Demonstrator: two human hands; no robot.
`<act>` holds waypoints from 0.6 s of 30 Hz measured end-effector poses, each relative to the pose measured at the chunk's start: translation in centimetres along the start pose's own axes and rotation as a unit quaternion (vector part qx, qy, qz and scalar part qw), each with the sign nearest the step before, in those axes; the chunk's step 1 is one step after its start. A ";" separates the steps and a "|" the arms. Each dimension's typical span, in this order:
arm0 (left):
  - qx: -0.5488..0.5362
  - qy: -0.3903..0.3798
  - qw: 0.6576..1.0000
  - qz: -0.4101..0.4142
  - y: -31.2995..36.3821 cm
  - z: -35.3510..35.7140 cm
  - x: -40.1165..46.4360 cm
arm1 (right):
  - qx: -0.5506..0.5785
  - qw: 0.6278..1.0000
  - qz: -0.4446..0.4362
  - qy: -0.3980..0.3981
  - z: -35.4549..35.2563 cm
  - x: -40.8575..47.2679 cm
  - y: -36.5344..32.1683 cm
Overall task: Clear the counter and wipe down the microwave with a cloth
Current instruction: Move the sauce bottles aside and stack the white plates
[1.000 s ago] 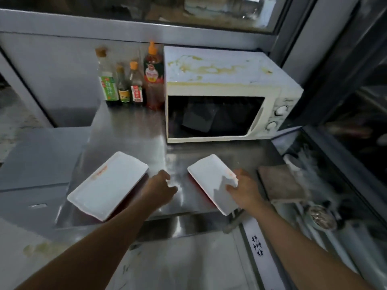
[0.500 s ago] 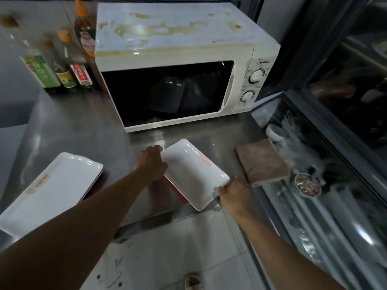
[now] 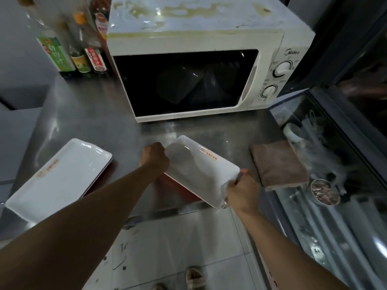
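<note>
On the steel counter [image 3: 88,114], both hands grip one white rectangular plate [image 3: 199,174] near the front edge: the left hand [image 3: 155,159] curled round its far-left corner, the right hand [image 3: 243,191] round its near-right end. Their fingertips are hidden beneath it. The stained microwave [image 3: 188,45] stands behind, with a folded brown cloth [image 3: 278,164] to the right.

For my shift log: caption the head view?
Both hands, left hand and right hand, grip a white tray before the stained microwave.
</note>
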State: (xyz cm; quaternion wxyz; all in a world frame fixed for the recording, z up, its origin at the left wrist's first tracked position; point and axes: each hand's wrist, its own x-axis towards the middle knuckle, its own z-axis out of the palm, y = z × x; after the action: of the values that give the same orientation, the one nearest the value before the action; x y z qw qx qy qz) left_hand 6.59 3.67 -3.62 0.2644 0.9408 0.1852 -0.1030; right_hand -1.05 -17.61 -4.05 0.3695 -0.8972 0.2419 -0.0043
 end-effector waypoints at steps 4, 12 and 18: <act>-0.023 0.019 0.999 -0.026 -2.1 -2.6 -1.2 | -0.010 0.999 -0.042 -0.010 0.2 -0.1 -2.7; -0.011 0.056 0.996 -0.074 -8.7 -9.6 -5.5 | 0.000 0.990 -0.131 -0.042 2.0 -3.1 -10.1; -0.029 0.095 0.987 -0.129 -14.2 -14.0 -8.5 | 0.000 0.981 -0.184 -0.060 5.2 -6.1 -15.8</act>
State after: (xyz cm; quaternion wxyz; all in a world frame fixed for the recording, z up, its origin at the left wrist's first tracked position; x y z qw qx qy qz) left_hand -5.55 19.92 4.13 0.2575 0.9063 0.3327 -0.0408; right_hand 1.32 -1.90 3.73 0.3760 -0.9251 0.0502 -0.0184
